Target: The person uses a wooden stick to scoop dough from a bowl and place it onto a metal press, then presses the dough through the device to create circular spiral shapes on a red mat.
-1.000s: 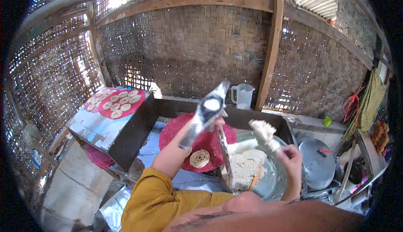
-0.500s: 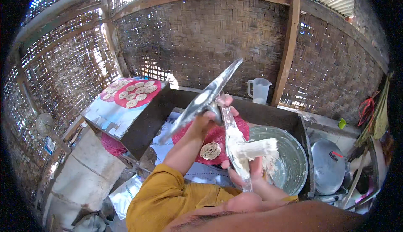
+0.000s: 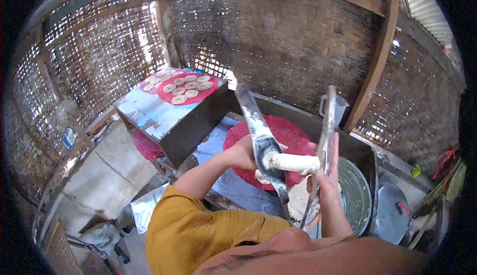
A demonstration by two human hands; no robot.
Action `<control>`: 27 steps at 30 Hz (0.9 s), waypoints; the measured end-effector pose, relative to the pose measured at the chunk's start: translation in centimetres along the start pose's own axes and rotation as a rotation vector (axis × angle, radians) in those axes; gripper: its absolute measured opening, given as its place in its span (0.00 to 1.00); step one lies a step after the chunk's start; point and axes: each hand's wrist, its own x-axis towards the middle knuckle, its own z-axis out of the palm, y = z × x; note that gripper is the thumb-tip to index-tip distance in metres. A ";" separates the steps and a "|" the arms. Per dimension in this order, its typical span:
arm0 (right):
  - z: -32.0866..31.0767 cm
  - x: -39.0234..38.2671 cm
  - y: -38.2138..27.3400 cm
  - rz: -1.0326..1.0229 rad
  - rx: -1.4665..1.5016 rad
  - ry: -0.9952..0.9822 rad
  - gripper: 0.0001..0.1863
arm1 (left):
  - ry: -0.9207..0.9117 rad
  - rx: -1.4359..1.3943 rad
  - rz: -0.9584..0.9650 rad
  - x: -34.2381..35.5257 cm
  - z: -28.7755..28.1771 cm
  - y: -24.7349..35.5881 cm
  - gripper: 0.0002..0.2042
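Observation:
My left hand (image 3: 242,151) is closed around a dark, dough-smeared metal bar (image 3: 251,118) with a round opening at its middle, one half of a hand dough press. My right hand (image 3: 328,188) grips the other half, a long silvery metal bar (image 3: 329,116) standing nearly upright. Between the two bars runs a white, dough-covered cylinder (image 3: 295,162), its left end at the opening; how far it goes in is hidden. Under the press lies a round red woven mat (image 3: 285,131), carrying a pale coil of noodle strands (image 3: 261,177) partly covered by the bar.
A basin (image 3: 362,188) with whitish smears stands at right, beside a metal lid (image 3: 391,213). A plastic jug (image 3: 340,110) stands by the woven wall. At left, a box-like table (image 3: 136,113) bears red mats (image 3: 191,96) with several noodle coils. A wooden post (image 3: 375,58) rises behind.
My hands have brought the two press halves opposite each other; the dough-covered cylinder now meets the left bar's opening. The right bar has turned upright. The view has shifted too.

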 end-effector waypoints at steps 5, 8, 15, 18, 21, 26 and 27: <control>0.5 -1.0 -0.9 -0.351 -0.811 -0.075 0.58 | 0.041 0.544 0.053 0.3 0.1 -0.3 0.21; 1.9 -0.9 -1.4 -0.592 -1.259 -0.221 0.56 | 0.021 0.694 0.018 0.3 0.4 -0.3 0.18; 4.9 -0.1 0.4 -0.438 -1.291 -0.215 0.53 | 0.009 0.584 0.128 -0.6 0.3 -1.9 0.19; 5.3 0.6 2.7 -0.434 -1.260 -0.131 0.53 | 0.030 0.497 0.116 -1.1 -0.5 -2.5 0.26; 6.1 2.7 2.5 -0.313 -1.258 -0.169 0.56 | 0.093 0.420 -0.012 -1.6 -1.4 -4.8 0.25; 3.5 2.5 4.4 0.663 -0.075 -0.187 0.50 | 0.175 0.006 -0.047 -1.5 -3.9 -7.0 0.22; 3.6 1.9 4.5 0.663 -0.088 -0.162 0.50 | 0.084 -0.201 -0.130 -1.1 -4.9 -6.9 0.26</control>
